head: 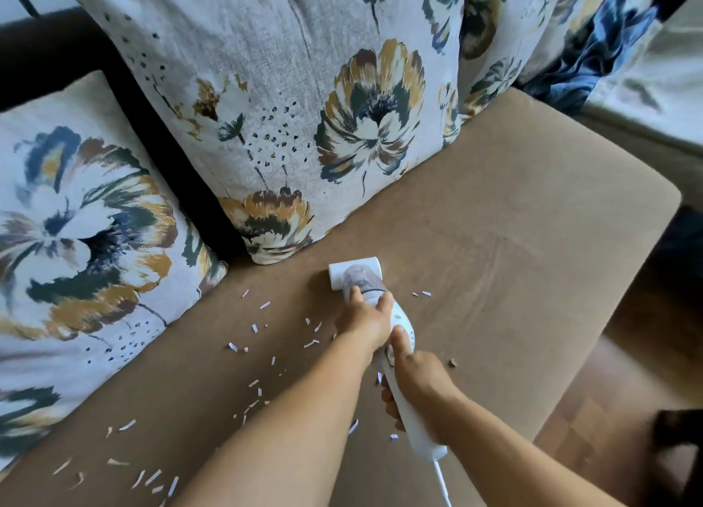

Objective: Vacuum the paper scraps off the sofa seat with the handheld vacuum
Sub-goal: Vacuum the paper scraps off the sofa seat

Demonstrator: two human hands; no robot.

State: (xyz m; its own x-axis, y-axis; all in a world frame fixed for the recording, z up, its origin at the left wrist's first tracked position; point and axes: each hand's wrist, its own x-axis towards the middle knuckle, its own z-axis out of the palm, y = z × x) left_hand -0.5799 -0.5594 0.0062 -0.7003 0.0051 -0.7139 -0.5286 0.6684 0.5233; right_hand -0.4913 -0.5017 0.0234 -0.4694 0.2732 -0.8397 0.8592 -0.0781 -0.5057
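A white handheld vacuum (403,331) lies nose-down on the tan sofa seat (513,240), its wide nozzle (352,270) pressed to the fabric just in front of a flowered cushion. My left hand (367,322) clasps the body behind the clear dust cup. My right hand (420,388) grips the handle, thumb resting on top. Several small pale paper scraps (258,354) are strewn over the seat left of the vacuum and toward the near left corner. Two more scraps (421,294) lie right of the nozzle.
A large flowered cushion (289,107) leans on the sofa back; another (76,240) stands against the left arm. A white cord (443,483) trails from the handle. A small brown bit (452,362) lies right of my hand. Wooden floor (616,373) shows past the seat's right edge.
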